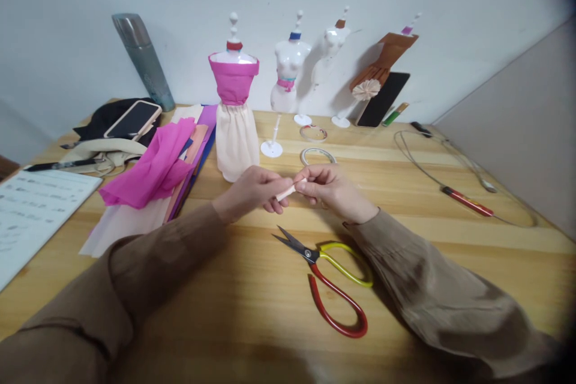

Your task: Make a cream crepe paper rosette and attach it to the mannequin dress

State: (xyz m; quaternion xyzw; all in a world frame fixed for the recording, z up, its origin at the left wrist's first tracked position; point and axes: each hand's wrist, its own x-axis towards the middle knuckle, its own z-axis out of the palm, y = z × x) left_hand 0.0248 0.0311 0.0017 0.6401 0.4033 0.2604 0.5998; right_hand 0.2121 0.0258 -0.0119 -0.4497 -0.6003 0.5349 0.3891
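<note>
Between my two hands is a small folded strip of pale pink material [286,193], paper or thin fabric. My left hand [252,192] is closed on its left end, thumb on top. The fingertips of my right hand [335,192] pinch its other end. Just below my hands lie scissors [309,254] with their black blades parted, one handle yellow and one red. Behind my left hand stands a mini dress form with a pink top [234,81] and a cream gathered skirt [237,141].
More small mannequins [292,60] line the wall, one in a brown dress [392,54]. Tape rolls [318,152] lie behind my hands. Pink fabric [150,162], coloured sheets, a phone [133,120] and a notebook [40,210] are at left. A red-handled corded tool [468,201] lies at right.
</note>
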